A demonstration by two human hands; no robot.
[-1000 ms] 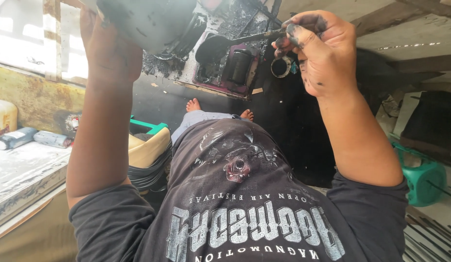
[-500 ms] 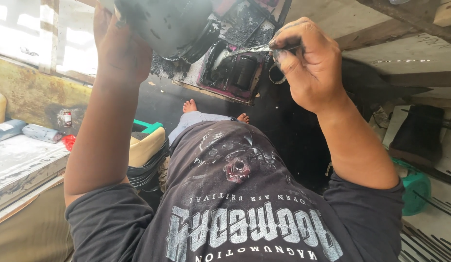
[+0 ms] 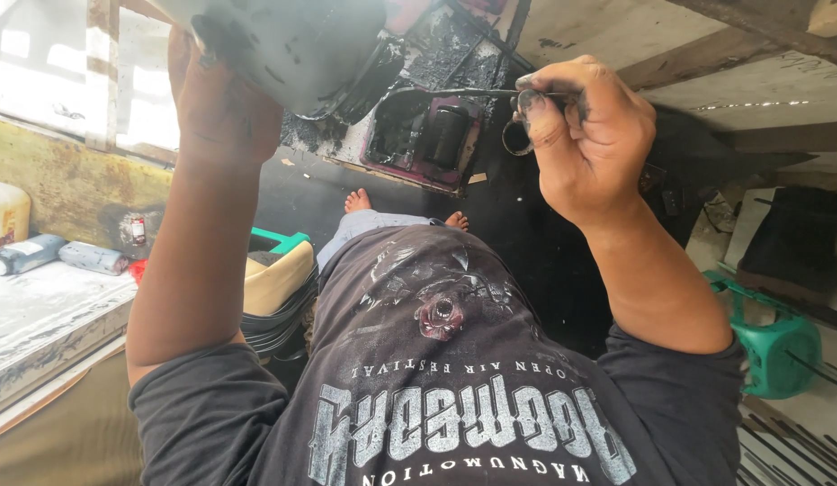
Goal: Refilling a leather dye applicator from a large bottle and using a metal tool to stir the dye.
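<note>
My left hand [image 3: 211, 99] is raised at the upper left and grips a grey, rounded, paint-smeared object [image 3: 283, 45] from below. My right hand [image 3: 585, 135] is up at the upper right, its fingers pinched on a thin dark metal tool [image 3: 463, 92] with a ring handle [image 3: 515, 137]. The tool's slim shaft points left toward the grey object, and its tip ends a little short of it. Both forearms frame my dark printed shirt [image 3: 436, 396] below.
On the dark floor beneath the hands lies a dark red tray [image 3: 387, 157] blackened with ink and holding a black roller [image 3: 445, 135]. My bare feet [image 3: 357, 200] show beside it. Stacked plastic stools [image 3: 274, 279] stand left, a green stool [image 3: 778, 346] right, bottles [image 3: 22, 255] on a bench.
My right hand has come down and slightly left with the tool, bringing its shaft closer to the grey object. The left hand keeps its hold with little movement.
</note>
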